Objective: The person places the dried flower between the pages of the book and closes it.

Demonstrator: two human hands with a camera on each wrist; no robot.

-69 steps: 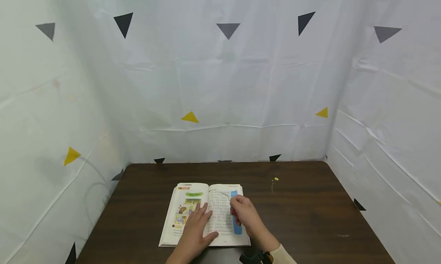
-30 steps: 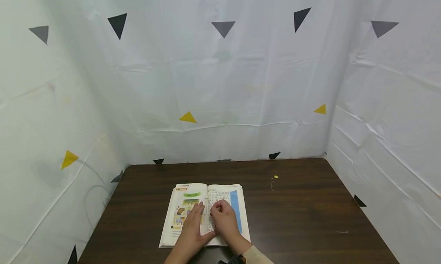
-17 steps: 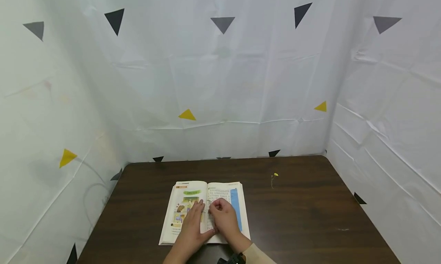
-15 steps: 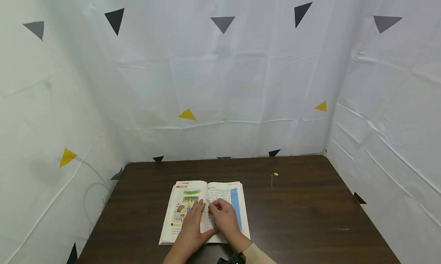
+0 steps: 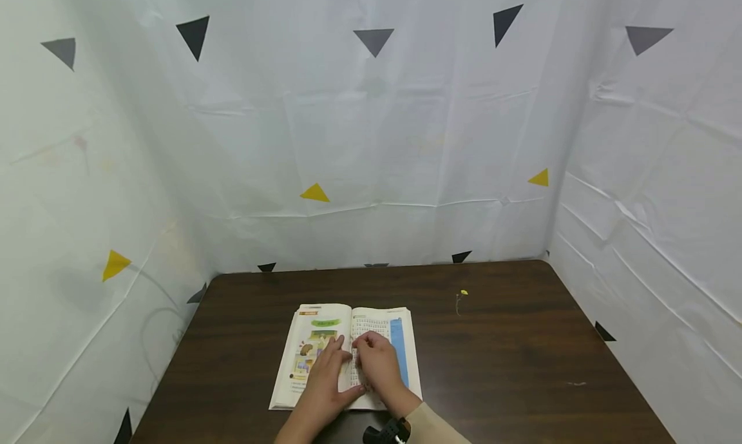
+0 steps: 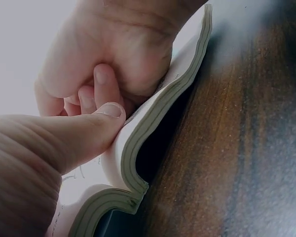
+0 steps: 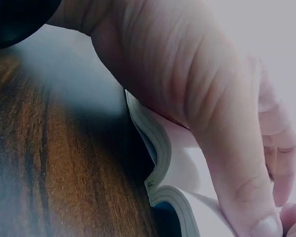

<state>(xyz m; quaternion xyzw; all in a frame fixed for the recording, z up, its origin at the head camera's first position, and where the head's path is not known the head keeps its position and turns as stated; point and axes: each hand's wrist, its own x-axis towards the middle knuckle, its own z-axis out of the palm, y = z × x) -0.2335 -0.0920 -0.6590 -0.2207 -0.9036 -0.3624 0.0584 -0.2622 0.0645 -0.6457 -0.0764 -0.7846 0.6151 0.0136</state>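
An open book (image 5: 313, 392) lies on the brown table, with pictures on its left page and rows of print beside a blue strip on its right page. My left hand (image 5: 326, 383) rests across the left page and the gutter, fingers spread, its thumb reaching to the right page. Over the right page beside the gutter is my right hand (image 5: 379, 366), fingers curled and tips drawn together, seemingly pinching a thin stem that is hardly visible. In the left wrist view the left thumb (image 6: 96, 131) presses near the page's lower edge, below the curled right fingers (image 6: 106, 86).
A small yellow flower on a thin stem (image 5: 458, 303) lies on the table (image 5: 522, 347) to the right behind the book. White sheets with triangles (image 5: 377, 141) stand around the table's back and sides. A dark watch-like band (image 5: 387, 432) is on the right wrist.
The right hand has moved left from the blue strip to the gutter, where it stays. Lately a left finger has spread toward the right hand's fingertips. The loose flower has not moved.
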